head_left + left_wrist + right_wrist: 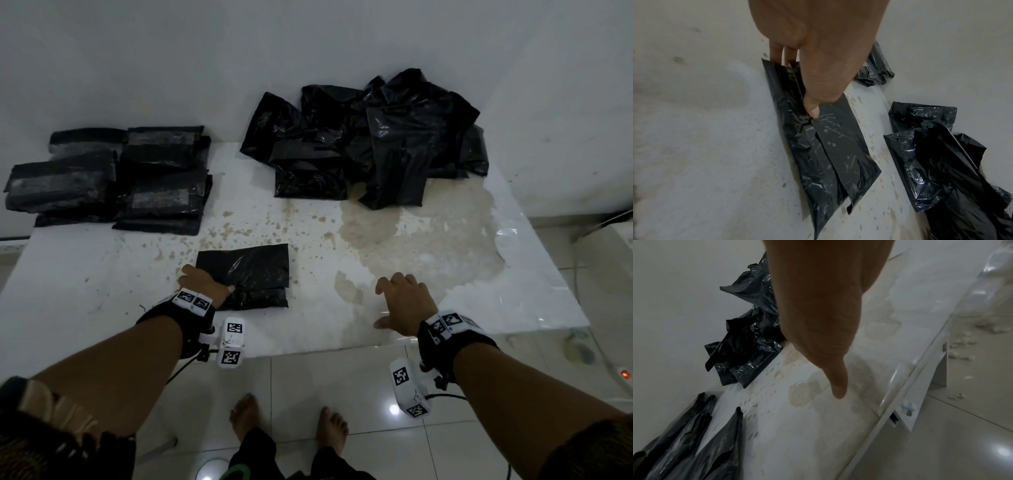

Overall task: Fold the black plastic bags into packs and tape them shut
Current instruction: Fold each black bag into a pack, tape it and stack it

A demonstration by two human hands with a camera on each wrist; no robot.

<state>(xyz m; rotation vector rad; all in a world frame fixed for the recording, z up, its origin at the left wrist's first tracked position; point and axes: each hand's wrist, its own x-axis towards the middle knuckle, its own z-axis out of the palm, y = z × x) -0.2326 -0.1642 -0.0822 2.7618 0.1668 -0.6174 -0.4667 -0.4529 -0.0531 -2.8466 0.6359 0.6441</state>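
A folded black bag [250, 277] lies flat on the stained white table [462, 284], near its front edge. My left hand [209, 282] grips the bag's left end. Its thumb [812, 112] presses on the top fold while the fingers [777, 53] curl round the bag's end edge [838, 146]. My right hand [387, 301] hovers open over bare table to the right of the bag, holding nothing. In the right wrist view its thumb [837, 389] points down at the table. No tape is in view.
Taped black packs [113, 178] are stacked at the back left. A heap of loose black bags [370, 137] lies at the back right against the wall. A white appliance with a red light [625, 373] stands on the floor to the right. Tiled floor lies below the table's front edge.
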